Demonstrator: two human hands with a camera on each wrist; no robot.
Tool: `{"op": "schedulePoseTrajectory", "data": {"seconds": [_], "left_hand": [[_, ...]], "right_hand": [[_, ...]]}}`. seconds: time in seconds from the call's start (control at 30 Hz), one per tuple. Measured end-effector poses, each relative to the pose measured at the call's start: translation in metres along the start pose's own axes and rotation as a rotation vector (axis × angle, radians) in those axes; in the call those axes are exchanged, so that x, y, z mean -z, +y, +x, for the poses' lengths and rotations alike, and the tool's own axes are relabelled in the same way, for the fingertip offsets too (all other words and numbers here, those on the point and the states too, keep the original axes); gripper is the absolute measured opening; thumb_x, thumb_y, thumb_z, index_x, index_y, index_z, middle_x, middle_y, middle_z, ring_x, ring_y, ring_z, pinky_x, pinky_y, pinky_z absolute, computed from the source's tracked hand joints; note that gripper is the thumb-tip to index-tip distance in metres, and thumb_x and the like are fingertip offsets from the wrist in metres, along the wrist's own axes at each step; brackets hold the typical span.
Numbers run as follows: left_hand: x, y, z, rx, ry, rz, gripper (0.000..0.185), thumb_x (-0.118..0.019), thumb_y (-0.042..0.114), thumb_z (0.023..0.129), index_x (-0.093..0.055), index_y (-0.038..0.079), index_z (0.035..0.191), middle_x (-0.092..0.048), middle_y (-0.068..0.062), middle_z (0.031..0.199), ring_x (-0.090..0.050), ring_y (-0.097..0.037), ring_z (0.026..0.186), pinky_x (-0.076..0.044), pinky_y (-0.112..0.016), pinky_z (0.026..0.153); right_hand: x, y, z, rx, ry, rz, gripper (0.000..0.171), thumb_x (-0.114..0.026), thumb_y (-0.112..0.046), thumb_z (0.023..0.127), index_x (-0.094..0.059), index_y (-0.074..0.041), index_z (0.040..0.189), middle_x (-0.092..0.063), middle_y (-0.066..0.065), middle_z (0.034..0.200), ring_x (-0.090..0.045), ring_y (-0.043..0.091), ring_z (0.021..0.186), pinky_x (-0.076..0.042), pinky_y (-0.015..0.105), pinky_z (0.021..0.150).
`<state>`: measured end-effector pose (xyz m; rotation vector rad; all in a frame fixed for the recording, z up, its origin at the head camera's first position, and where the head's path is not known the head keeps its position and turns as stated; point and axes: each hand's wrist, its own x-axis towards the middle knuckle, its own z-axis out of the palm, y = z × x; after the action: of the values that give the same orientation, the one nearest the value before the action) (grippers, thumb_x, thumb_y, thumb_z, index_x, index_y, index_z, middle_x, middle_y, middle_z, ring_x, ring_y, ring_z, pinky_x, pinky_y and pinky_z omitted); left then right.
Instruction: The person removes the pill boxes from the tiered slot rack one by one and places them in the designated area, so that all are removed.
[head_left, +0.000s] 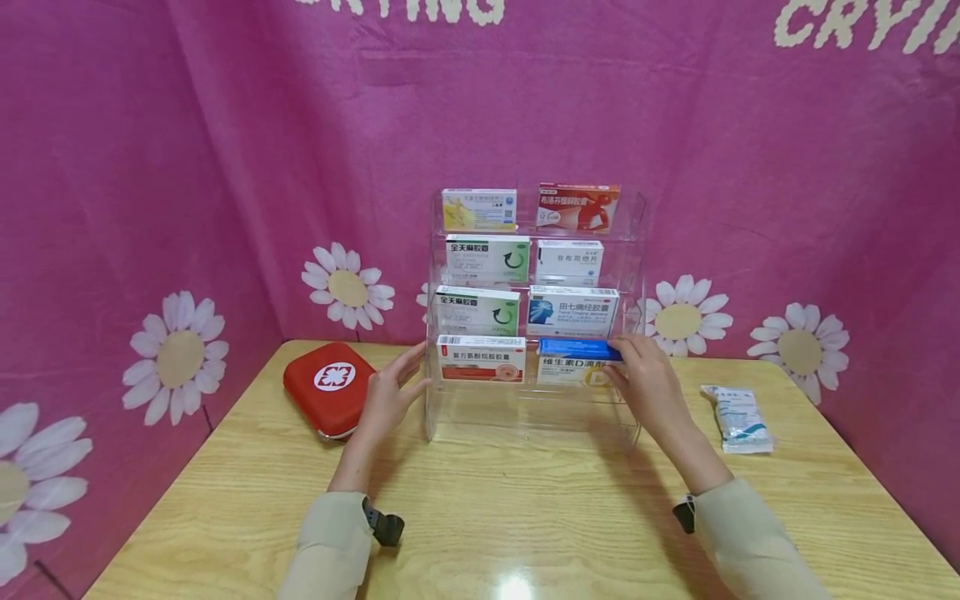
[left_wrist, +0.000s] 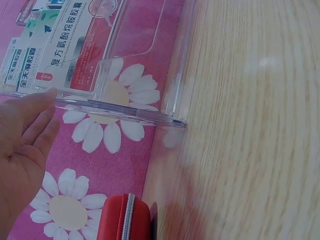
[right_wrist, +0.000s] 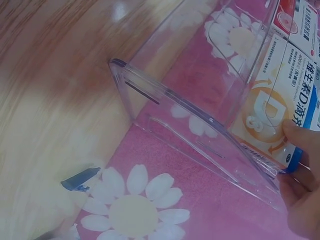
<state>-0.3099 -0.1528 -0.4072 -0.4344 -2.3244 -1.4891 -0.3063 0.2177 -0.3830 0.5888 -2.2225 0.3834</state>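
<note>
R hand [head_left: 647, 385] pinches blue-topped box [head_left: 579, 350] at its 3 o'clock end, bottom-right rack [head_left: 636, 250] slot; long axis 9–3. L hand [head_left: 390, 392] open, at rack's 9 side.

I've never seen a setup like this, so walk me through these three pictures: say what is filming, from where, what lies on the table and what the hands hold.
No machine here: a person works with two bare hands, wearing one camera on the head and one on each wrist. The wide picture is the head view, looking down at a wooden table before a pink daisy cloth. On the table stands a clear acrylic rack with four tiers of medicine boxes. A red first-aid pouch lies to its left, a white sachet to its right.

The left hand rests with straight fingers against the rack's left edge; the left wrist view shows that edge close up. The right hand pinches a blue-topped box in the lowest tier, right side; the right wrist view shows the fingertips on it.
</note>
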Motion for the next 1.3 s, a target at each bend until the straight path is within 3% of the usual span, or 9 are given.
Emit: {"op": "schedulePoseTrajectory", "data": {"seconds": [0.37, 0.6, 1.0, 1.13, 1.23, 1.3], "left_hand": [[0.001, 0.001, -0.001, 0.023, -0.016, 0.018, 0.058, -0.07, -0.004, 0.085, -0.052, 0.002, 0.14, -0.056, -0.02, 0.14, -0.056, -0.035, 0.128, -0.05, -0.04, 0.105], [0.002, 0.0, -0.001, 0.003, -0.013, -0.001, 0.056, -0.07, -0.004, 0.084, -0.053, 0.001, 0.138, -0.058, -0.021, 0.138, -0.058, -0.036, 0.126, -0.051, -0.039, 0.104], [0.002, -0.003, -0.001, -0.036, -0.005, 0.0, 0.056, -0.07, -0.007, 0.083, -0.054, -0.002, 0.136, -0.058, -0.024, 0.136, -0.058, -0.039, 0.124, -0.052, -0.04, 0.102], [0.002, -0.004, 0.0, -0.032, -0.007, -0.012, 0.057, -0.07, -0.008, 0.083, -0.053, -0.003, 0.137, -0.057, -0.024, 0.137, -0.058, -0.04, 0.124, -0.051, -0.042, 0.103], [0.002, -0.004, 0.0, -0.033, -0.01, -0.015, 0.057, -0.069, -0.009, 0.083, -0.053, -0.004, 0.137, -0.057, -0.025, 0.137, -0.058, -0.04, 0.124, -0.051, -0.042, 0.104], [0.002, -0.003, 0.0, -0.036, -0.012, -0.012, 0.056, -0.069, -0.009, 0.083, -0.052, -0.004, 0.137, -0.056, -0.025, 0.137, -0.057, -0.04, 0.124, -0.051, -0.042, 0.103]], "right_hand": [[0.004, 0.003, 0.004, -0.005, 0.069, 0.059, 0.039, -0.08, -0.005, 0.077, -0.063, 0.01, 0.11, -0.065, 0.023, 0.107, -0.058, 0.039, 0.104, -0.051, 0.051, 0.096], [0.006, 0.005, 0.007, 0.008, 0.095, 0.093, 0.041, -0.081, -0.002, 0.075, -0.063, 0.009, 0.111, -0.064, 0.025, 0.113, -0.057, 0.04, 0.11, -0.049, 0.05, 0.101], [0.013, 0.003, 0.011, 0.007, 0.152, 0.144, 0.04, -0.08, 0.002, 0.075, -0.062, 0.009, 0.11, -0.061, 0.026, 0.114, -0.053, 0.041, 0.108, -0.048, 0.047, 0.095], [0.016, 0.0, 0.012, 0.025, 0.217, 0.153, 0.039, -0.08, 0.005, 0.073, -0.063, 0.01, 0.107, -0.062, 0.025, 0.11, -0.054, 0.041, 0.104, -0.046, 0.024, 0.099], [0.019, -0.003, 0.013, 0.029, 0.262, 0.169, 0.038, -0.08, 0.007, 0.072, -0.064, 0.009, 0.106, -0.063, 0.025, 0.109, -0.055, 0.04, 0.103, -0.035, 0.002, 0.102], [0.021, -0.005, 0.014, 0.024, 0.28, 0.185, 0.038, -0.08, 0.008, 0.071, -0.065, 0.008, 0.106, -0.063, 0.024, 0.109, -0.056, 0.039, 0.103, -0.027, -0.004, 0.104]]}}
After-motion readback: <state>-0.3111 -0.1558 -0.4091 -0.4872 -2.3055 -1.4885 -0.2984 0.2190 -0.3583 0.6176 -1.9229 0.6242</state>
